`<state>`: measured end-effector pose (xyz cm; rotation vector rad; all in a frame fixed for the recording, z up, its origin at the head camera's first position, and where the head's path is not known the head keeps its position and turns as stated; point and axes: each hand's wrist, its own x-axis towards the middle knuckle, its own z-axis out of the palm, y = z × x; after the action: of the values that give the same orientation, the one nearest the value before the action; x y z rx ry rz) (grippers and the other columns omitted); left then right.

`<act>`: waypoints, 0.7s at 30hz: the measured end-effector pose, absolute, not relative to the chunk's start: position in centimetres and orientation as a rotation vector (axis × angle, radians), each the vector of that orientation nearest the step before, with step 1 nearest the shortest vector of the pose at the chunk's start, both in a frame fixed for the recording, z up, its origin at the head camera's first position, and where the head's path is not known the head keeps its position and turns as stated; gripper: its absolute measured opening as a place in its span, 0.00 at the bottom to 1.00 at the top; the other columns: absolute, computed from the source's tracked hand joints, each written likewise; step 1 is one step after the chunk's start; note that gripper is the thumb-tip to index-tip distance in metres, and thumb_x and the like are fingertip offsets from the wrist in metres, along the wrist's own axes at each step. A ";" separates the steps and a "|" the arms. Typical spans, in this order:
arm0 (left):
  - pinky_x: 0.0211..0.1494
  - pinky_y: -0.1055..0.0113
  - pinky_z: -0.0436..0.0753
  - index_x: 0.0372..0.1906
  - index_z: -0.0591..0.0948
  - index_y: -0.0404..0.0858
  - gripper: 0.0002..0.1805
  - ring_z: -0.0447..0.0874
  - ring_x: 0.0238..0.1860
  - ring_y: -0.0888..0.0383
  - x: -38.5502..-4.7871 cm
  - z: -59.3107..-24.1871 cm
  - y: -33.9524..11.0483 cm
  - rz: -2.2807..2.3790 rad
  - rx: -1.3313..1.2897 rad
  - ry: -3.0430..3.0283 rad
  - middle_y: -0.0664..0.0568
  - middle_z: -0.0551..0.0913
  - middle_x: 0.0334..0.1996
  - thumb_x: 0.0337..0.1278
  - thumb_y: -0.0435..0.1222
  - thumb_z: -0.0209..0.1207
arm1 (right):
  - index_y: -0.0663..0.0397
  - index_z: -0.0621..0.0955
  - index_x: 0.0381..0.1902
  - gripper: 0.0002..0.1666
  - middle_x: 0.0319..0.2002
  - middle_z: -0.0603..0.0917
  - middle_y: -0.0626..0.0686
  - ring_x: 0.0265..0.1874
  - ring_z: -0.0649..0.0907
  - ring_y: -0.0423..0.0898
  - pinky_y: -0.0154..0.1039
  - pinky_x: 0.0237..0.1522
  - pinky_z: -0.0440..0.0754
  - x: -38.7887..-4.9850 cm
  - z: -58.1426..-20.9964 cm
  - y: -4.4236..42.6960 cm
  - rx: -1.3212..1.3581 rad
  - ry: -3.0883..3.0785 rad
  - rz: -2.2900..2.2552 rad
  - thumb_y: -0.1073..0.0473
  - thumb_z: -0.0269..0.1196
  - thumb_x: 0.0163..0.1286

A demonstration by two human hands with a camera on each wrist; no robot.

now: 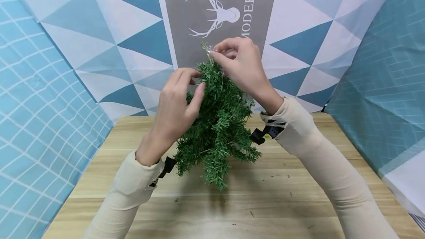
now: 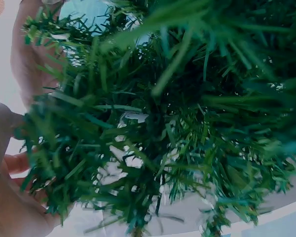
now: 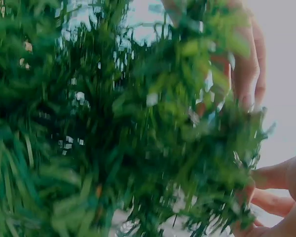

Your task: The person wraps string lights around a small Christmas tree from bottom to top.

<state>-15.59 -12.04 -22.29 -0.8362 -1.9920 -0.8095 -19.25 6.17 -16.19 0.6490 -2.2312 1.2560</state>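
A small artificial Christmas tree [image 1: 220,121] with green needle branches stands upright on the wooden table. At its tip my right hand [image 1: 240,60] pinches a small clear, shiny strand [image 1: 210,48] between thumb and fingertips; its exact kind is too small to tell. My left hand [image 1: 177,99] is at the upper left side of the tree, thumb and fingers bent but apart beside the needles. In the left wrist view, branches [image 2: 153,128] cover most of the picture and partly hide the fingers. The right wrist view shows blurred needles [image 3: 113,123] in front of the hands.
The light wood table [image 1: 259,202] carries scattered bits of green needle. Behind it hangs a cloth [image 1: 139,40] with blue and white triangles and a grey deer panel. Blue sheets [image 1: 43,102] close off both sides. Black wrist cameras [image 1: 260,135] sit close to the branches.
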 end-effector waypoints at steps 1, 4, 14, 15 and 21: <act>0.48 0.58 0.78 0.50 0.79 0.30 0.13 0.78 0.45 0.50 -15.7 -22.3 -12.1 -0.809 -0.833 -1.994 0.42 0.80 0.48 0.71 0.36 0.54 | 0.56 0.88 0.44 0.10 0.29 0.87 0.51 0.18 0.81 0.45 0.35 0.27 0.78 -19.2 -16.1 6.1 0.644 -2.277 1.237 0.57 0.63 0.72; 0.48 0.58 0.78 0.51 0.79 0.30 0.13 0.78 0.45 0.49 -16.0 -22.3 -12.2 -0.810 -0.833 -1.993 0.41 0.80 0.48 0.71 0.36 0.54 | 0.57 0.87 0.49 0.13 0.33 0.85 0.52 0.17 0.78 0.45 0.34 0.24 0.75 -19.4 -15.8 6.3 0.732 -2.381 1.266 0.60 0.60 0.74; 0.48 0.57 0.79 0.50 0.79 0.30 0.14 0.78 0.46 0.49 -16.3 -22.2 -12.4 -0.834 -0.809 -2.033 0.41 0.79 0.47 0.71 0.37 0.54 | 0.55 0.77 0.63 0.24 0.39 0.81 0.56 0.29 0.79 0.47 0.35 0.29 0.77 -20.1 -15.7 6.1 0.879 -2.360 1.600 0.69 0.59 0.71; 0.48 0.57 0.79 0.50 0.79 0.30 0.13 0.78 0.46 0.49 -16.3 -22.2 -12.4 -0.833 -0.813 -2.030 0.41 0.79 0.47 0.71 0.37 0.54 | 0.54 0.76 0.65 0.26 0.43 0.82 0.55 0.32 0.81 0.46 0.35 0.32 0.79 -20.1 -15.7 6.1 0.884 -2.361 1.576 0.70 0.59 0.69; 0.49 0.58 0.78 0.48 0.79 0.31 0.11 0.78 0.46 0.49 -16.3 -22.6 -12.6 -0.837 -0.829 -2.006 0.42 0.79 0.46 0.70 0.35 0.55 | 0.50 0.73 0.69 0.31 0.45 0.87 0.53 0.29 0.80 0.44 0.34 0.29 0.75 -19.7 -15.9 7.1 0.979 -2.347 1.507 0.69 0.63 0.69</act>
<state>-16.32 -12.59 -22.58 -0.8293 -2.0057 -0.8371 -19.66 7.08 -15.86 0.9787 -2.3467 1.5074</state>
